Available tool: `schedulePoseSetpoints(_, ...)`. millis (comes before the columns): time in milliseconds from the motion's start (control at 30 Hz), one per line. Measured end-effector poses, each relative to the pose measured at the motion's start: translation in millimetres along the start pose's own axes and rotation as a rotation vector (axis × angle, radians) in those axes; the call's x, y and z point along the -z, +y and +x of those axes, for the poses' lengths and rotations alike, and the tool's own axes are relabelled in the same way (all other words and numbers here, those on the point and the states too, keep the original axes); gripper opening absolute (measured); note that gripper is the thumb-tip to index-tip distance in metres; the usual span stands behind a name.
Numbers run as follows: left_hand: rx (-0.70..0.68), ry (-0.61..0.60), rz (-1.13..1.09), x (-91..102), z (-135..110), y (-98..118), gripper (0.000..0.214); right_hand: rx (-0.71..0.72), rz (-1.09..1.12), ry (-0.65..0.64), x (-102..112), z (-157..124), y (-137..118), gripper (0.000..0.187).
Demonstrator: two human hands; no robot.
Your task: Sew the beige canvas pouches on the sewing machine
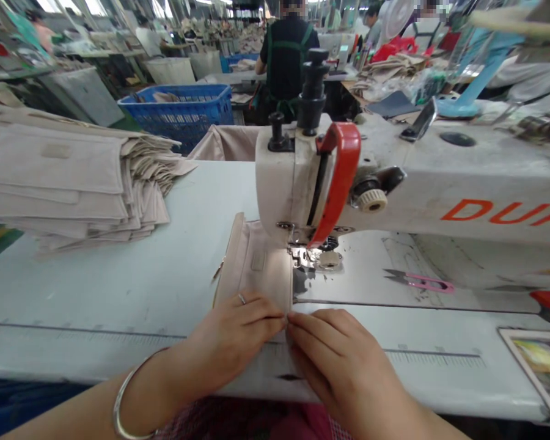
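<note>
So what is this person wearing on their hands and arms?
Both forearms are bare, no sleeves or gloves. The left hand has a thin ring on one finger and a plain silver bangle at the wrist. The right hand shows no jewellery.

two hands (231,342) (343,360); one sewing machine (440,183)

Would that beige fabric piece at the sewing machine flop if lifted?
Probably floppy, with some body: the beige fabric piece lies flat under the left hand, the right hand at its edge. Likely light: pieces in the stack droop at their edges.
</note>
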State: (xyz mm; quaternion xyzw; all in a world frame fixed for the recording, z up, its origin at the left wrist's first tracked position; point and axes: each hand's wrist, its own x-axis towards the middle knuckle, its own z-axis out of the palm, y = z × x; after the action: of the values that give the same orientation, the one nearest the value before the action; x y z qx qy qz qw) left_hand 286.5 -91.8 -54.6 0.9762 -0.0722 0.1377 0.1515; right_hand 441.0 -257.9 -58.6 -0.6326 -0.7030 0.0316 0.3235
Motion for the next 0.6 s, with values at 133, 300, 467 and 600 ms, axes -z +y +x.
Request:
schedulePoseSetpoints(133,-0.007,-0.005,-0.023,2.3,6.5,-11.3,0.026,-0.007,-0.027,0.005,0.1,6.3,6.4,0.026)
schedulePoseSetpoints(300,-0.01,0.03,-0.01,6.6,16.1,-21.1,0.025,-0.022,-0.054,-0.012,2.5,16.9,13.7,0.024)
schedulePoseSetpoints(467,-0.021,0.083,0.029,5.2,22.5,-32.1,0.029,-0.02,-0.077,-0.047,5.9,27.8,22.0,0.025)
schedulePoseSetpoints(600,-0.074,0.11,0.029,1.6,28.4,-46.9,0.029,-0.013,-0.107,-0.065,5.6,34.4,31.5,0.025)
